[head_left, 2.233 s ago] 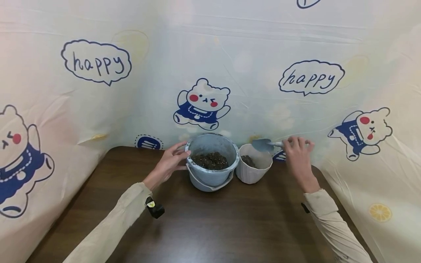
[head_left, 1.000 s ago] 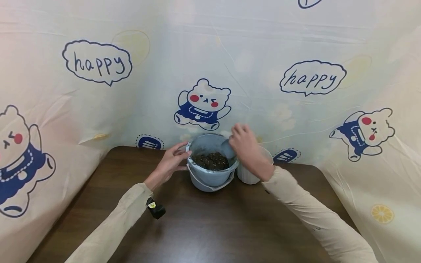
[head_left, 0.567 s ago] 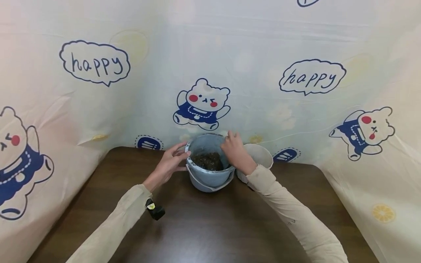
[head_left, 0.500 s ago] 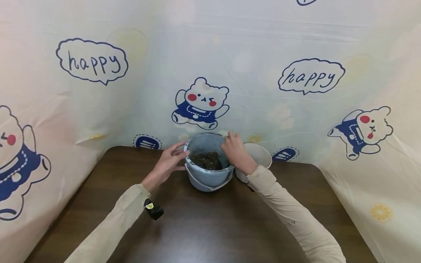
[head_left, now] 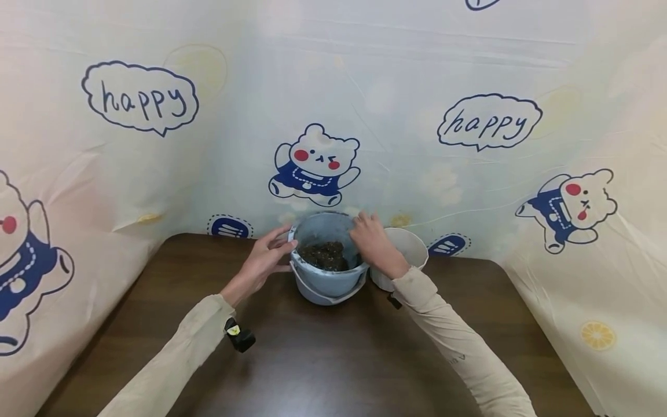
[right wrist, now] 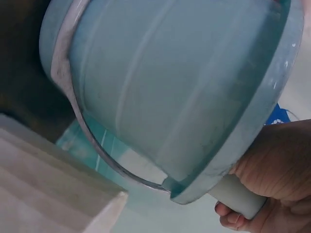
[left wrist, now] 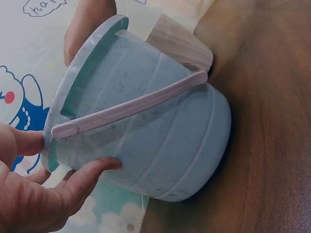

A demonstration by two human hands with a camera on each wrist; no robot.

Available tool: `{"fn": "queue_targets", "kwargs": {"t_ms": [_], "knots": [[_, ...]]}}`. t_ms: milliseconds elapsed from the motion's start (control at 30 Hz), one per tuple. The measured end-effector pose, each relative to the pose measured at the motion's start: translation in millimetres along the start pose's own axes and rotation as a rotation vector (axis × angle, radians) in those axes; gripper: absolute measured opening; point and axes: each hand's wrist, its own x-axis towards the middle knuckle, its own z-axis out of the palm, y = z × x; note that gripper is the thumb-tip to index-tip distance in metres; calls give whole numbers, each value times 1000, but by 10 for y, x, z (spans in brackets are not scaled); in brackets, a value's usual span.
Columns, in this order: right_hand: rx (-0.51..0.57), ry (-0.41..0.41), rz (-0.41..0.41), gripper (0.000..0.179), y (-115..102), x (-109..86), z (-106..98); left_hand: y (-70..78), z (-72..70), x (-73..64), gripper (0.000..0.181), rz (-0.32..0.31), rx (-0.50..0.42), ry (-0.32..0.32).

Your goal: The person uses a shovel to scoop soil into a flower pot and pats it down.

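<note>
A light blue bucket (head_left: pixel 324 285) with dark soil (head_left: pixel 323 256) inside stands near the table's back edge. My left hand (head_left: pixel 256 263) pinches its left rim; in the left wrist view the thumb lies over the rim and the fingers rest along the outer wall. My right hand (head_left: pixel 376 246) is at the right rim and grips a small trowel by its pale handle (right wrist: pixel 239 198), seen in the right wrist view. The trowel's blade is hidden, down inside the bucket. Directly right of the bucket stands a white pot (head_left: pixel 411 246), partly covered by my right wrist.
The bucket's bail handle (left wrist: pixel 131 108) hangs down against its front wall. Under everything lies a dark brown wooden table (head_left: pixel 312 359). A printed cloth (head_left: pixel 396 69) with bears and "happy" bubbles closes off the back and both sides.
My right hand has carried the trowel left from over the white pot and down into the bucket, and the soil there has shifted. My left hand keeps its hold on the rim.
</note>
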Motion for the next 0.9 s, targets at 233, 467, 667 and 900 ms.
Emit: {"fn": "queue_targets", "kwargs": {"t_ms": [233,467,667,900], "knots": [[180,-26,-29,16,53,39,90,-19,-52,-9,63,-20,12,9],[284,-53,-58,21,156,44,108,-29,-42,26,63,-2,-6,-11],[365,-39,-95,20,216,18,106,-29,-37,36,63,-9,-15,-12],[417,-38,-151,19,316,-7,92,-46,-2,28,62,-3,-31,-13]]}}
